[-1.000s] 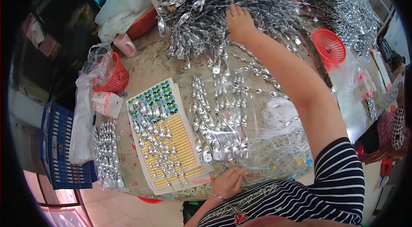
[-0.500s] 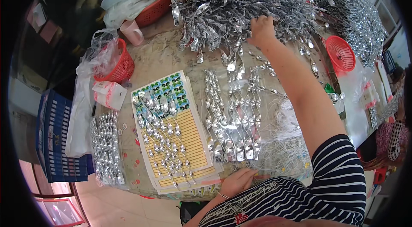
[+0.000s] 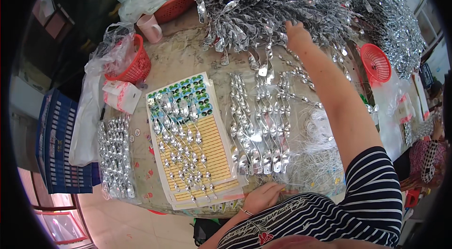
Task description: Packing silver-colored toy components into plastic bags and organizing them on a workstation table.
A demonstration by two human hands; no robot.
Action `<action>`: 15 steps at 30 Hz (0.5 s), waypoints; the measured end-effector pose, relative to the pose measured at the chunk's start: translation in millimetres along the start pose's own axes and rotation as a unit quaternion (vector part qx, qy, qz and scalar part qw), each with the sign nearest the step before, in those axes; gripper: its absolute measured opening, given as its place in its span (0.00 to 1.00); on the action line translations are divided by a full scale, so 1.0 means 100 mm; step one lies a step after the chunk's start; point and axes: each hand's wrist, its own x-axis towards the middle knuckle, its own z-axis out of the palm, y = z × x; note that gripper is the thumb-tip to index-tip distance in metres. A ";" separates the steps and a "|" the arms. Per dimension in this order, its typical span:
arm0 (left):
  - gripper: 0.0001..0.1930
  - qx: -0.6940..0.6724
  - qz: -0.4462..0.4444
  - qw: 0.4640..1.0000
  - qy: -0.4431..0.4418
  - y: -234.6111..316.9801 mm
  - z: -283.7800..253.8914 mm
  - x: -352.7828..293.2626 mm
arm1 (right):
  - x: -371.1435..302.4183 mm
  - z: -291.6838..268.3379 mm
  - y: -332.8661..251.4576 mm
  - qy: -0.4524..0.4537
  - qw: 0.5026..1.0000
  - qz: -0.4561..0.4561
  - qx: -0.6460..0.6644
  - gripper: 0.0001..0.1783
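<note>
My right hand (image 3: pixel 298 37) reaches across the table to the front of a big heap of silver twisted foil strips (image 3: pixel 263 18). Its fingertips dip among the strips, so I cannot make out what they grip. My left hand (image 3: pixel 263 196) rests at the near table edge with its fingers stretched out and nothing in them. Just beyond it, twisted foil strips (image 3: pixel 267 129) lie in rows on clear plastic. More strips (image 3: pixel 182 155) lie spread on a stack of printed sheets (image 3: pixel 214 150). White thin threads (image 3: pixel 322 136) are bunched beneath my right forearm.
At the left stand a red basket (image 3: pixel 139 63) with plastic bags, a pink mug (image 3: pixel 149 28) and a tissue pack (image 3: pixel 121 97). A bundle of strips (image 3: pixel 115 157) lies at the left edge. A red sieve-like basket (image 3: pixel 375 63) stands right. Another person (image 3: pixel 426 159) is at far right.
The whole view has shifted slightly. My right hand has stayed at the heap, its fingers now drawn closer together and deeper among the strips. My left hand has kept its place.
</note>
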 end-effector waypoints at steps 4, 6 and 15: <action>0.16 0.014 -0.010 1.000 0.015 0.03 -0.01 -0.02 | 0.03 -0.34 0.07 -0.012 0.999 -0.040 -0.005 0.26; 0.13 0.004 -0.056 0.998 0.019 0.04 0.00 -0.03 | -0.03 -0.40 0.19 -0.005 0.998 -0.056 -0.005 0.25; 0.12 0.034 -0.048 0.998 0.021 0.09 0.00 -0.04 | -0.65 -0.87 0.86 -0.038 0.993 -0.101 0.047 0.31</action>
